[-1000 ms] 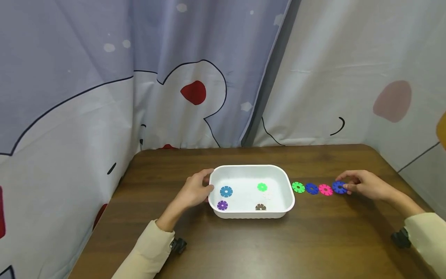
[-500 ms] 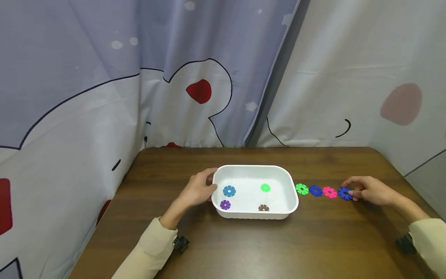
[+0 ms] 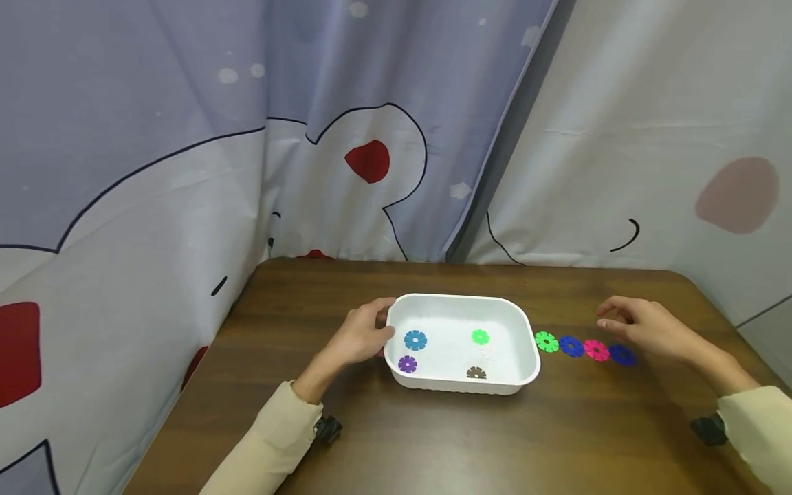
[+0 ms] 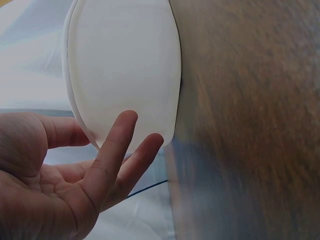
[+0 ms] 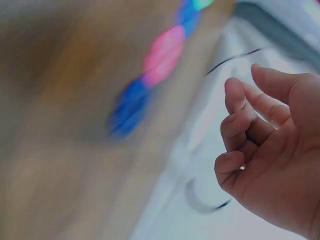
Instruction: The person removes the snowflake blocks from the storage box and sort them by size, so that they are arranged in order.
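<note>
My left hand point(image 3: 361, 335) grips the left end of a white plastic basin point(image 3: 460, 384). In the left wrist view, the thumb is at the rim and two fingertips lie against the outer end wall. Inside the basin are flower-shaped discs: a light blue disc point(image 3: 415, 340), a purple disc point(image 3: 407, 364), a green disc point(image 3: 480, 337), a brown disc point(image 3: 476, 372) and a faint white one. My right hand point(image 3: 650, 328) hovers with loosely bent fingers, holding nothing, above and beyond a dark blue disc point(image 3: 622, 355) on the table.
That dark blue disc ends a row running right from the basin: a green table disc point(image 3: 547, 342), another blue disc point(image 3: 571, 346) and a pink disc point(image 3: 597, 350). The brown wooden table point(image 3: 433, 447) meets a patterned curtain point(image 3: 334, 206) behind.
My right hand has let go of the dark blue disc and lifted away from it. The disc lies at the row's right end. My left hand keeps its grip on the basin; the view has shifted.
</note>
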### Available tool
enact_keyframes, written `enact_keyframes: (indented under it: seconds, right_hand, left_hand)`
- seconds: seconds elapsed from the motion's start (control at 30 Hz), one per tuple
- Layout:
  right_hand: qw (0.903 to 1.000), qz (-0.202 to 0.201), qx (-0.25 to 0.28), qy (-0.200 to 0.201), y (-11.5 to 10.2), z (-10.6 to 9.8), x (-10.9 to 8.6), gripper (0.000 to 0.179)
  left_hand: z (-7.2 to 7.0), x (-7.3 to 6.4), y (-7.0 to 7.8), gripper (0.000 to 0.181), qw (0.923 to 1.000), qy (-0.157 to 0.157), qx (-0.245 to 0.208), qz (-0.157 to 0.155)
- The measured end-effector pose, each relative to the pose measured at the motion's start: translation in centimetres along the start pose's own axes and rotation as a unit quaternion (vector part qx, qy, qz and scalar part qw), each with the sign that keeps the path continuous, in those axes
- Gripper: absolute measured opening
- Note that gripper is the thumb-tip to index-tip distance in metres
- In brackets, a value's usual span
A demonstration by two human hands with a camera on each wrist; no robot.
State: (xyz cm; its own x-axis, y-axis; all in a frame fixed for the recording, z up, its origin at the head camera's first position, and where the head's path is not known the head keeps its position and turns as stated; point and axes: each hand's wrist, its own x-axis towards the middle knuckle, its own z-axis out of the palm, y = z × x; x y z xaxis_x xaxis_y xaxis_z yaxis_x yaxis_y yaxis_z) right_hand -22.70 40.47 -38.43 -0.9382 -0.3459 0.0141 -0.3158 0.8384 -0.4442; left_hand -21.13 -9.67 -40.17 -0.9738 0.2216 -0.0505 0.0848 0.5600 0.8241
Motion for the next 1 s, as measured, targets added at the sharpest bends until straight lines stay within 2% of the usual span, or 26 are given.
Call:
enact_keyframes:
  seconds: [0.17,0.37,0.77,1.0]
  right_hand:
    - [0.9987,-0.046,0.009,0.018,-5.3,0.4,2.3,0.02]
    - [0.9944,-0.098,0.039,-0.005,-10.2,1.9,5.1,0.021]
    - [0.9806,-0.18,0.025,-0.073,-15.8,4.9,9.9,0.023]
    - [0.9718,-0.196,0.018,-0.13,-18.0,6.9,12.0,0.027]
  left_hand:
    - [0.1,-0.1,0.1,0.056,1.0,-0.005,-0.004,0.002]
    - [-0.1,-0.2,0.2,0.056,0.9999,-0.006,-0.008,-0.008]
    - [-0.2,-0.3,0.1,0.056,0.9999,-0.01,-0.009,0.002]
    - [-0.2,-0.3,-0.2,0.056,0.9997,-0.012,-0.017,0.009]
